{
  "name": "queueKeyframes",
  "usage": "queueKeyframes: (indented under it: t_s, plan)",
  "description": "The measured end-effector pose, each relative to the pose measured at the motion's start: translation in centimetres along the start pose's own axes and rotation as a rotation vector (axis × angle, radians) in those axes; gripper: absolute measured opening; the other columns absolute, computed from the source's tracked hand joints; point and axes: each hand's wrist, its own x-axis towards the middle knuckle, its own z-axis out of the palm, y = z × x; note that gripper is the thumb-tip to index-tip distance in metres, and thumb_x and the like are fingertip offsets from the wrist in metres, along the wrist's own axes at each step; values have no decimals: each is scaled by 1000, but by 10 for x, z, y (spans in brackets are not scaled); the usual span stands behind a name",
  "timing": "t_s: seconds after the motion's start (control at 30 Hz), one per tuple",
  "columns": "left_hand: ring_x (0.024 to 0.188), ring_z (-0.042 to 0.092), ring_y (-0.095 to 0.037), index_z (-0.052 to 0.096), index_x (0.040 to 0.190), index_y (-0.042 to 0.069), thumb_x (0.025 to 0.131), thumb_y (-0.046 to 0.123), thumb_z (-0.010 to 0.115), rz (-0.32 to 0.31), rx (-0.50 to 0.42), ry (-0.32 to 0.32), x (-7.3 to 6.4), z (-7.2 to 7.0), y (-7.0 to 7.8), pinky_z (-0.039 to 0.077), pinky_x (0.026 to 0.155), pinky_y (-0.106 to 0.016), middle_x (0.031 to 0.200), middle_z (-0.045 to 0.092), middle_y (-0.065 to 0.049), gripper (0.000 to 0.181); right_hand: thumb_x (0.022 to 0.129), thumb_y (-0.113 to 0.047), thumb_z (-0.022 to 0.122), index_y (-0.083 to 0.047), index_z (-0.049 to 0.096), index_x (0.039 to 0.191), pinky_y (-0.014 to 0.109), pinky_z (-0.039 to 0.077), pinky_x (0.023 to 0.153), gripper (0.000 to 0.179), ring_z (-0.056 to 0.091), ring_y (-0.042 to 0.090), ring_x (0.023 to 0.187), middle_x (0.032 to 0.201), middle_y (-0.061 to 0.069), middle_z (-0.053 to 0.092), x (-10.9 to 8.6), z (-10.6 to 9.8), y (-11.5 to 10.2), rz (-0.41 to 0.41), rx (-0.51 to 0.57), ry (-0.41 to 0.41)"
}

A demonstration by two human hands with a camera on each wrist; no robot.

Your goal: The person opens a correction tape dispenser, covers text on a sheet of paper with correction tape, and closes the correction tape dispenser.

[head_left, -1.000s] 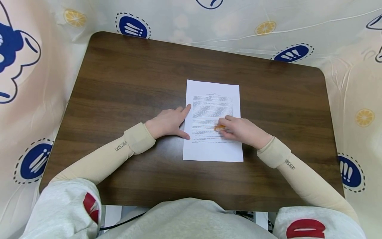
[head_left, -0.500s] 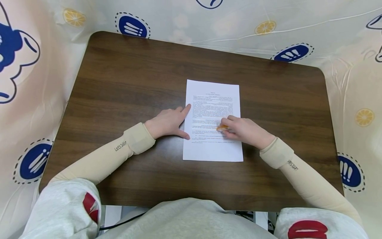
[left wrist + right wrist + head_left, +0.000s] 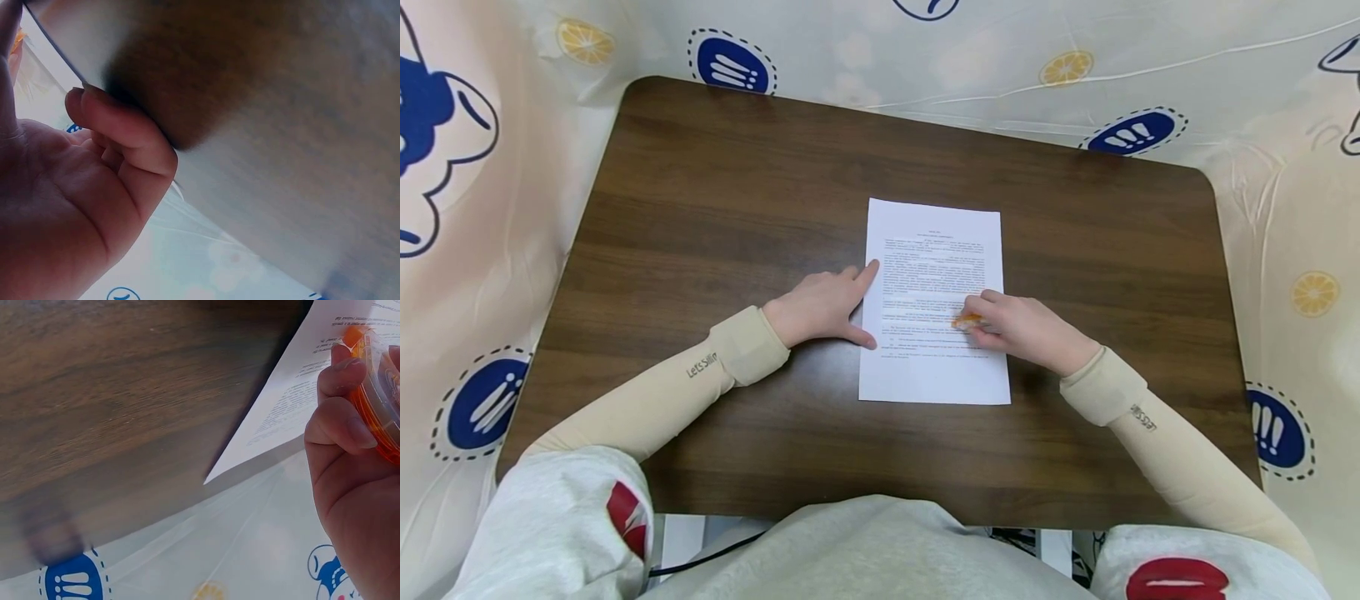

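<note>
A printed sheet of paper (image 3: 925,385) lies flat on the table, with white gaps in some lines of its text. My left hand (image 3: 822,307) rests at the sheet's left edge, index finger and thumb spread apart, their tips on the paper. In the left wrist view its other fingers (image 3: 134,140) are bent against the table. My right hand (image 3: 1026,331) holds an orange, clear-sided correction tape dispenser (image 3: 375,394) over the lower half of the text. The dispenser's front end (image 3: 964,322) points left at a line of print; its exact contact with the paper is too small to tell.
The dark wooden table (image 3: 737,183) has rounded far corners. A pale patterned curtain (image 3: 865,50) hangs behind it and at both sides. Below the table's near edge a black cable (image 3: 707,562) shows beside the person's grey top.
My right hand has slid a little to the right along the text line with the correction tape dispenser. The left hand and the paper have stayed in place.
</note>
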Motion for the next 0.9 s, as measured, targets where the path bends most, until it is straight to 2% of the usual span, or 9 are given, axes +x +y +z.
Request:
queueKeyframes:
  t_s: [0.57,0.9]
  plan:
    - [96,62,-34,19,165,0,79,64,83,-8,-2,-4,1,2,0,54,84,-46,133,57,-22,125,96,-16,77,-13,63,113,27,42,53,23,52,14,65,96,4,64,-8,1,8,6,-10,25]
    - [100,64,-37,19,164,-1,79,63,84,-3,5,1,1,1,0,54,86,-49,134,57,-24,125,96,-14,76,-13,64,111,27,40,51,19,48,11,61,92,2,62,-13,3,13,-27,-23,82]
